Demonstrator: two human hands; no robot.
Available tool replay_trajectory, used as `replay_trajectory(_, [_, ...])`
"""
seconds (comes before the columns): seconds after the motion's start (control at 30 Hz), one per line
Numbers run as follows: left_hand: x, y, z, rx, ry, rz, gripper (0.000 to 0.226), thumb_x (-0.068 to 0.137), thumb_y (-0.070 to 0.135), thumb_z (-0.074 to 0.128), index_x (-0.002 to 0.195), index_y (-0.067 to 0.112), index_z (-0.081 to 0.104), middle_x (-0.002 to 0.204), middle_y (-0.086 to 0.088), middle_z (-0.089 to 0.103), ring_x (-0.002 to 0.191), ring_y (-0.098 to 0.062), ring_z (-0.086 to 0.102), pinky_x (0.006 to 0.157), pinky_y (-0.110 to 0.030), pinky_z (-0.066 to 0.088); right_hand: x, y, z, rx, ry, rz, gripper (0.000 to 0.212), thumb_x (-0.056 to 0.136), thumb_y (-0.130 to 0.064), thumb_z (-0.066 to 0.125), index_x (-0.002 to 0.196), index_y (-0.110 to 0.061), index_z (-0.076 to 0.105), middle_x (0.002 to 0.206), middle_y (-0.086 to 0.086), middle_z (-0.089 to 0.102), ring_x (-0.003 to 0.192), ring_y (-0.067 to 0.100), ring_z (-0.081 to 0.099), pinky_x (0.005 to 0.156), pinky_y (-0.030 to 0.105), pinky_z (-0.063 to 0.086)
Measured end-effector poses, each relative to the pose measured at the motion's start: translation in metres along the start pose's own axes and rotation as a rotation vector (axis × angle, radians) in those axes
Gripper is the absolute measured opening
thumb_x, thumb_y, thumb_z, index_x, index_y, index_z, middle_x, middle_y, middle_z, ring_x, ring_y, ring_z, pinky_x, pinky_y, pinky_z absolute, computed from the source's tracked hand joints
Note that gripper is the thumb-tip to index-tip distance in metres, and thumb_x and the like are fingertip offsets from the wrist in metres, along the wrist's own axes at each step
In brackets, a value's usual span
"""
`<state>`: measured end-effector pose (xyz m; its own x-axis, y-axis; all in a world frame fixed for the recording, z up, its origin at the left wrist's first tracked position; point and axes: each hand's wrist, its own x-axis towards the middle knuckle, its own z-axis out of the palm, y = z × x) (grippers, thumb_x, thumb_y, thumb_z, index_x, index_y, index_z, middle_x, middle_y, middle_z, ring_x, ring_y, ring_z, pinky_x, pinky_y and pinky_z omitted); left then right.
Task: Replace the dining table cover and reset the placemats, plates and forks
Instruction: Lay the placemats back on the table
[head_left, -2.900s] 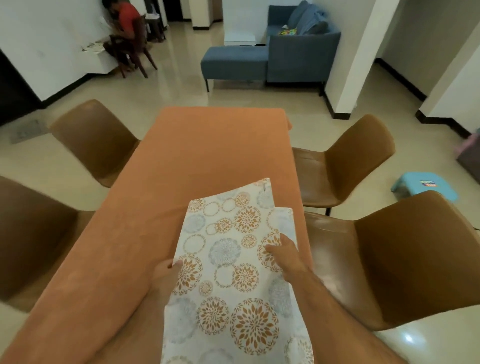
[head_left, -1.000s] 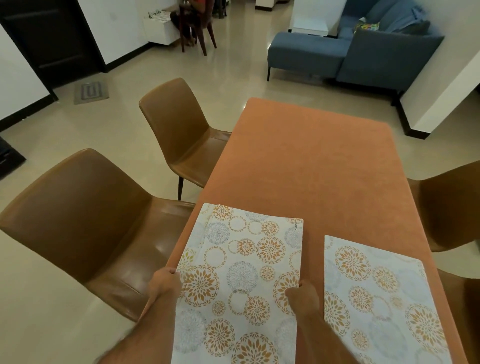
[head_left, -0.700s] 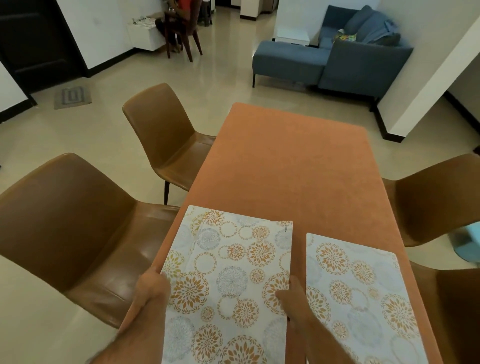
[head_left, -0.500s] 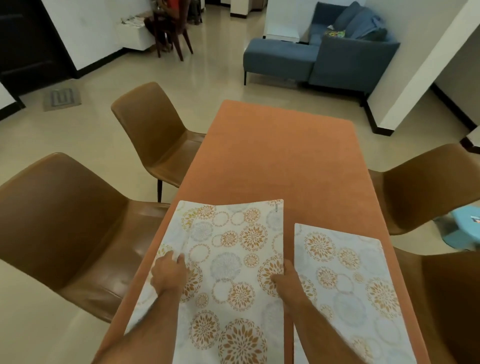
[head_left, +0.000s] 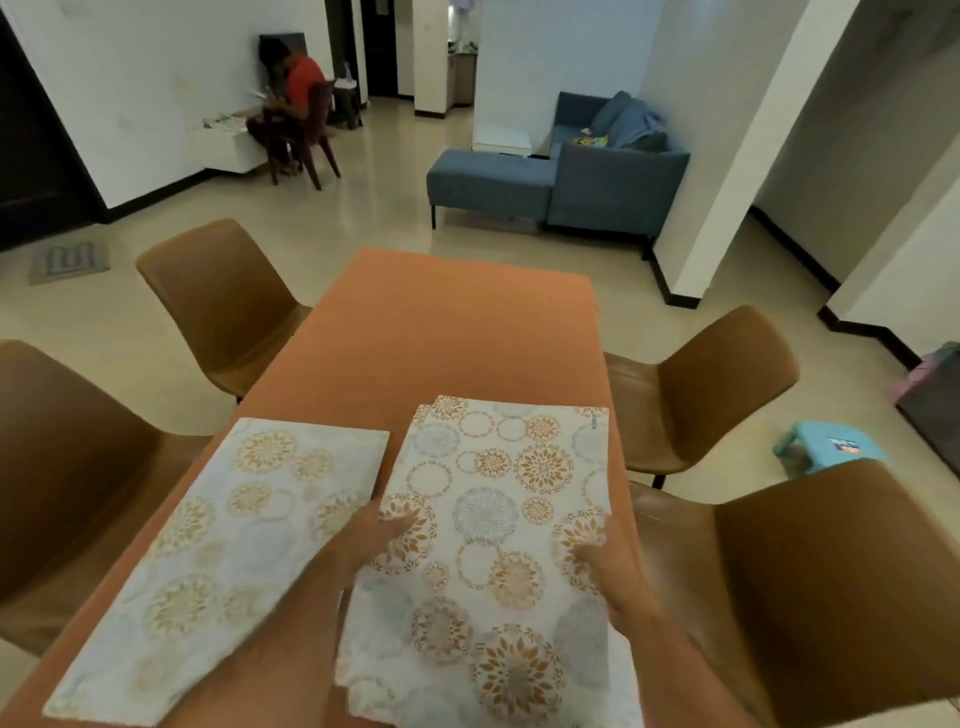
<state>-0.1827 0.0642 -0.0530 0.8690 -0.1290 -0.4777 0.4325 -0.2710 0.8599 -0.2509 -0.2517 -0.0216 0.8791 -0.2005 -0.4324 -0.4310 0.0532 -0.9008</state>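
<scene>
Left placemat (head_left: 223, 566): near end cut by the left forearm crossing it; print washed out by blur. Right placemats (head_left: 493, 525): a second sheet's corner shows under the top one at the far left; count in the stack cannot be told. Near edge runs out of the bottom of the picture. Left hand (head_left: 371, 535): fingers under the stack's edge hidden. Right hand (head_left: 605, 566): fingers under the stack hidden. Table cover (head_left: 457, 327): near part hidden under mats and arms. Small print at the mat's far right corner unreadable. Near chairs (head_left: 810, 587) cut by picture edges.
</scene>
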Motion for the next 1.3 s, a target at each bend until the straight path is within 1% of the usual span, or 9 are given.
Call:
replay_trajectory(0.1, [-0.007, 0.014, 0.065, 0.066, -0.013, 0.071, 0.047, 0.088, 0.025, 0.071, 0.131, 0.017, 0.055, 0.129, -0.002, 0.063, 0.110, -0.016, 0.062, 0.094, -0.036, 0.052, -0.015, -0.007, -0.066, -0.018, 0.017, -0.059, 0.049, 0.079, 0.018, 0.055, 0.112, -0.017, 0.061, 0.112, 0.015, 0.071, 0.100, 0.032, 0.070, 0.089, 0.057, 0.054])
replay_trajectory(0.23, [-0.011, 0.040, 0.136, 0.137, 0.023, 0.135, 0.044, 0.093, 0.010, 0.062, 0.135, 0.017, 0.050, 0.126, -0.002, 0.061, 0.105, -0.016, 0.059, 0.079, -0.023, 0.053, -0.027, -0.022, -0.127, 0.007, 0.041, -0.034, 0.048, 0.083, 0.021, 0.049, 0.108, -0.019, 0.060, 0.105, 0.008, 0.074, 0.095, 0.026, 0.072, 0.086, 0.052, 0.056])
replay_trajectory(0.43, [0.006, 0.060, 0.199, 0.162, 0.098, 0.095, 0.044, 0.093, 0.010, 0.059, 0.136, 0.015, 0.050, 0.126, -0.005, 0.062, 0.111, -0.023, 0.060, 0.096, -0.042, 0.051, -0.024, -0.030, -0.172, -0.039, 0.166, -0.040, 0.046, 0.086, 0.016, 0.052, 0.101, -0.027, 0.056, 0.094, -0.005, 0.070, 0.087, 0.015, 0.069, 0.071, 0.037, 0.057])
replay_trajectory(0.6, [0.001, 0.073, 0.247, 0.083, 0.112, 0.097, 0.039, 0.095, 0.007, 0.056, 0.133, 0.013, 0.052, 0.120, -0.003, 0.062, 0.107, -0.020, 0.059, 0.088, -0.032, 0.050, -0.009, -0.024, -0.231, -0.029, 0.190, 0.039, 0.046, 0.085, 0.006, 0.062, 0.125, -0.014, 0.051, 0.114, 0.008, 0.068, 0.098, 0.028, 0.070, 0.084, 0.051, 0.057])
replay_trajectory(0.8, [-0.012, 0.094, 0.294, 0.022, 0.220, 0.111, 0.038, 0.095, 0.005, 0.055, 0.133, 0.010, 0.053, 0.123, -0.008, 0.062, 0.106, -0.023, 0.060, 0.086, -0.033, 0.051, 0.025, -0.035, -0.283, -0.041, 0.069, 0.015, 0.040, 0.087, 0.003, 0.063, 0.125, -0.010, 0.056, 0.112, 0.011, 0.070, 0.098, 0.030, 0.070, 0.087, 0.052, 0.056])
replay_trajectory(0.97, [-0.028, 0.110, 0.356, -0.017, 0.387, 0.130, 0.041, 0.095, 0.007, 0.056, 0.136, 0.008, 0.050, 0.126, -0.004, 0.060, 0.102, -0.019, 0.059, 0.069, -0.021, 0.049, 0.043, -0.058, -0.338, -0.081, -0.081, -0.058, 0.034, 0.089, 0.007, 0.057, 0.114, -0.018, 0.058, 0.106, 0.004, 0.072, 0.093, 0.023, 0.071, 0.075, 0.040, 0.059])
replay_trajectory(1.03, [-0.032, 0.117, 0.383, -0.038, 0.449, 0.141, 0.045, 0.094, 0.011, 0.059, 0.138, 0.009, 0.047, 0.132, -0.005, 0.057, 0.111, -0.024, 0.058, 0.085, -0.034, 0.054, 0.046, -0.070, -0.370, -0.083, -0.158, -0.088, 0.032, 0.089, 0.007, 0.056, 0.106, -0.020, 0.062, 0.101, 0.002, 0.075, 0.089, 0.021, 0.073, 0.073, 0.038, 0.059])
replay_trajectory(1.13, [-0.037, 0.130, 0.414, -0.126, 0.542, 0.186, 0.034, 0.094, 0.012, 0.059, 0.128, 0.012, 0.055, 0.123, -0.008, 0.064, 0.109, -0.028, 0.063, 0.095, -0.049, 0.052, 0.055, -0.086, -0.413, -0.102, -0.215, -0.079, 0.037, 0.086, -0.005, 0.061, 0.121, -0.015, 0.058, 0.115, 0.009, 0.071, 0.098, 0.028, 0.071, 0.089, 0.050, 0.056])
replay_trajectory(1.3, [-0.031, 0.185, 0.472, -0.187, 0.592, 0.335, 0.035, 0.095, 0.015, 0.059, 0.130, 0.014, 0.054, 0.120, -0.001, 0.063, 0.109, -0.022, 0.062, 0.094, -0.044, 0.052, 0.066, -0.123, -0.473, -0.126, -0.120, -0.217, 0.032, 0.091, 0.001, 0.057, 0.119, -0.014, 0.059, 0.113, 0.008, 0.069, 0.099, 0.024, 0.069, 0.090, 0.042, 0.055])
